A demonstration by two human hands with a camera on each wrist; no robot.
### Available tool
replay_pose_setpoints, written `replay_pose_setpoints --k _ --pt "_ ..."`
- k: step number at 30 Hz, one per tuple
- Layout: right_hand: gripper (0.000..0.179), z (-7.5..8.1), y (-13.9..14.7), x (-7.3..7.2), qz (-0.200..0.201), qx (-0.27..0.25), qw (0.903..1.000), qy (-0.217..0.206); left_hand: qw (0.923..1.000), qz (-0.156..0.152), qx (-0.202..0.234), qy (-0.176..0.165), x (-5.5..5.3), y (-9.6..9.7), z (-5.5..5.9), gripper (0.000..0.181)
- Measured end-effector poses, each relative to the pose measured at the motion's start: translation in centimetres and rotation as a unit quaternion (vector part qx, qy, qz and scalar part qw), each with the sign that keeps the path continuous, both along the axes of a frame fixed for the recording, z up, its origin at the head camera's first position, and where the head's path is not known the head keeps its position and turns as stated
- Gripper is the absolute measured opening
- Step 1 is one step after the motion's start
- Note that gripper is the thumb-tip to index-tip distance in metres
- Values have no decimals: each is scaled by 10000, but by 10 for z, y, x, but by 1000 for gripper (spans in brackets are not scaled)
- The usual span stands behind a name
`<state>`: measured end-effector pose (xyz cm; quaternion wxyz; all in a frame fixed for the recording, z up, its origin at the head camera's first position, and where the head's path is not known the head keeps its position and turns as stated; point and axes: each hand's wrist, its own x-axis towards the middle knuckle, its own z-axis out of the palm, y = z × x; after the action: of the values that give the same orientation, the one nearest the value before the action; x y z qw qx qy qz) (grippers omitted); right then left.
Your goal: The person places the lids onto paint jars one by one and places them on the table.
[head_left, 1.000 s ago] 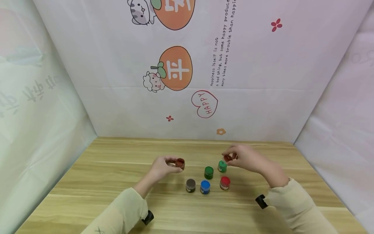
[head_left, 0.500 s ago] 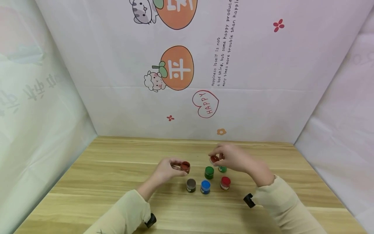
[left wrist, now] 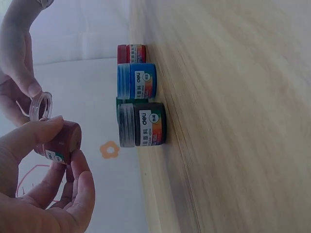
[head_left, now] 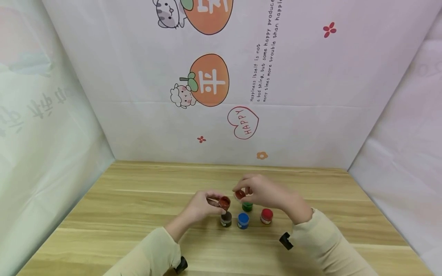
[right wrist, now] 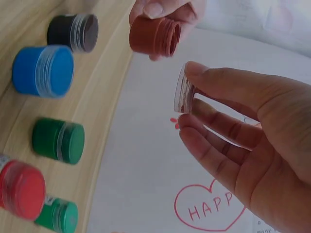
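My left hand (head_left: 202, 207) grips an uncapped reddish-brown paint jar (right wrist: 148, 36) between thumb and fingers, raised above the table. Its open mouth points toward the other hand. With thumb and fingertips my right hand (head_left: 264, 193) pinches a clear screw lid (right wrist: 184, 90), smeared brown inside. Only a small gap parts lid and jar in the right wrist view. Just below the held jar stands a dark, grey-topped paint jar (left wrist: 143, 124), with a blue paint jar (head_left: 243, 221) to its right.
A red paint jar (head_left: 266, 216) stands right of the blue one. Behind are a dark green paint jar (right wrist: 58, 140) and a lighter green paint jar (right wrist: 58, 214), the latter hidden in the head view. A printed white sheet (head_left: 293, 126) rises behind the wooden table (head_left: 138, 191).
My right hand has moved left with the lid, from over the light green jar to close beside the brown jar. My left hand has shifted slightly right and nearer with the jar.
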<state>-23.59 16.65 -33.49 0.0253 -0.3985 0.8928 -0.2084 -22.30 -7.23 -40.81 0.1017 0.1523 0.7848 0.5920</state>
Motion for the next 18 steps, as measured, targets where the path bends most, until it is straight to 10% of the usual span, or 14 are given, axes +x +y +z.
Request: replay_pose_setpoints --k 18 --pt "22 -8 -21 7 780 -181 9961 362 9997 -185 163 -26 5 9 -4 32"
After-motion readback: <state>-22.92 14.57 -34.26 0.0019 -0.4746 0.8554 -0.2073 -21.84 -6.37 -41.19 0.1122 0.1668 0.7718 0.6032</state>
